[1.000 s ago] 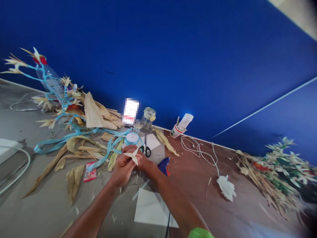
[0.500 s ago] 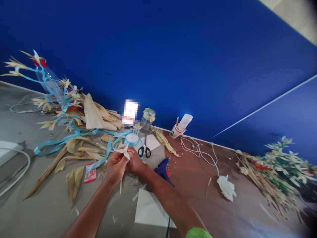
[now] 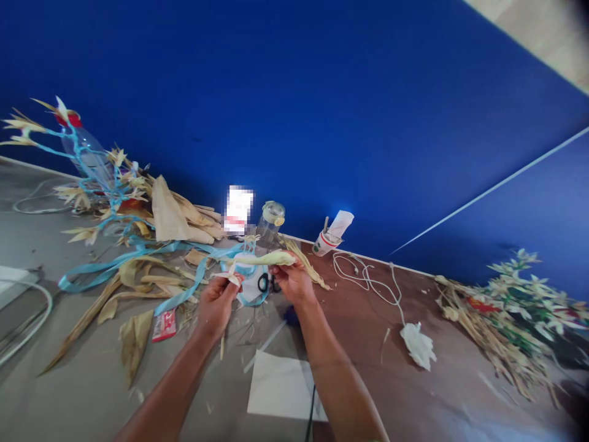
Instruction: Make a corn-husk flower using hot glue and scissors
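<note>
My left hand [image 3: 215, 305] is closed on a small pale husk flower [image 3: 232, 277] whose thin stick [image 3: 222, 347] hangs below my wrist. My right hand [image 3: 291, 281] is closed on one end of a long pale corn husk strip [image 3: 260, 258], which stretches leftward to the flower. Both hands hover above the floor, just in front of black-handled scissors [image 3: 268, 282] and a roll of light blue ribbon [image 3: 251, 291]. A blue glue gun [image 3: 291, 315] is mostly hidden behind my right forearm.
Dried husks [image 3: 172, 215] and loose blue ribbon [image 3: 105, 269] lie to the left, with a plastic bottle [image 3: 85, 153] of husk flowers. A glass jar [image 3: 270, 222], paper cup [image 3: 324, 241], white cable [image 3: 368, 279], white paper sheet [image 3: 283, 385] and a flower heap [image 3: 515, 307] sit along the blue wall.
My right hand has left the flower, moved right and up, and now grips a long husk strip. My left hand keeps the flower, shifted slightly left.
</note>
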The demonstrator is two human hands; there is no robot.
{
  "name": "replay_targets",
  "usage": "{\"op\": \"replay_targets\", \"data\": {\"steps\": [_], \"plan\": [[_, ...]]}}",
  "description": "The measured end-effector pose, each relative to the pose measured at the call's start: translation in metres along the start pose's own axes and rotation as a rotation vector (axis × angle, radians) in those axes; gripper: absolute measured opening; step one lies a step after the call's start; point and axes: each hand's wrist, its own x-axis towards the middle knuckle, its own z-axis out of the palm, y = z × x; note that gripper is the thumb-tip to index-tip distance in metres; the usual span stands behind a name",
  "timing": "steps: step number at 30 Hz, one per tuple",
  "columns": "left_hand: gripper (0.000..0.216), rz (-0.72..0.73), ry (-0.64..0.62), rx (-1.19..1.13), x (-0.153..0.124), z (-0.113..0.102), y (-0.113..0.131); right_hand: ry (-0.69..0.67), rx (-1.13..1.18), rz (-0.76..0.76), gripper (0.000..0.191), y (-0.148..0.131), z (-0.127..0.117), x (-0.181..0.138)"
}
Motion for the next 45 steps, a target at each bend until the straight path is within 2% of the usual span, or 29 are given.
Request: {"op": "replay_targets", "data": {"steps": [3, 6, 10, 14, 17, 22, 25, 29, 35, 41, 45], "plan": [[0.035, -0.042, -0.003, 0.06, 0.0, 0.0, -0.003, 0.033, -0.218, -0.214, 0.008, -0.019, 0.001, -0.011], [0.036, -0.065, -0.026, 0.076, 0.0, 0.002, -0.002, -0.037, -0.506, -0.401, 0.014, -0.026, 0.007, -0.026], [0.036, -0.043, -0.07, 0.074, 0.0, 0.005, -0.002, -0.173, -0.637, -0.455, 0.022, -0.018, 0.015, -0.04], [0.029, 0.014, -0.109, 0.231, 0.002, 0.006, -0.005, -0.144, -0.663, -0.449, 0.024, -0.007, 0.019, -0.043], [0.024, 0.029, -0.056, 0.362, 0.001, 0.005, -0.006, -0.078, -0.582, -0.371, 0.022, 0.0, 0.018, -0.042], [0.022, 0.021, -0.04, 0.43, 0.0, 0.006, -0.002, 0.015, -0.354, -0.07, 0.028, 0.014, 0.018, -0.04], [0.02, 0.027, -0.028, 0.466, 0.001, 0.005, -0.003, 0.04, -0.294, 0.065, 0.018, 0.022, 0.019, -0.038], [0.018, 0.019, -0.051, 0.408, 0.003, 0.003, -0.008, 0.07, -0.127, 0.153, 0.014, 0.028, 0.018, -0.037], [0.023, -0.038, -0.098, 0.24, 0.002, 0.007, -0.007, 0.099, 0.149, 0.303, 0.022, 0.03, 0.016, -0.038], [0.025, -0.079, -0.084, 0.172, -0.001, 0.011, 0.001, 0.095, 0.285, 0.372, 0.028, 0.031, 0.017, -0.037], [0.028, -0.098, -0.053, 0.131, 0.0, 0.01, -0.004, 0.092, 0.329, 0.395, 0.028, 0.031, 0.016, -0.037]]}}
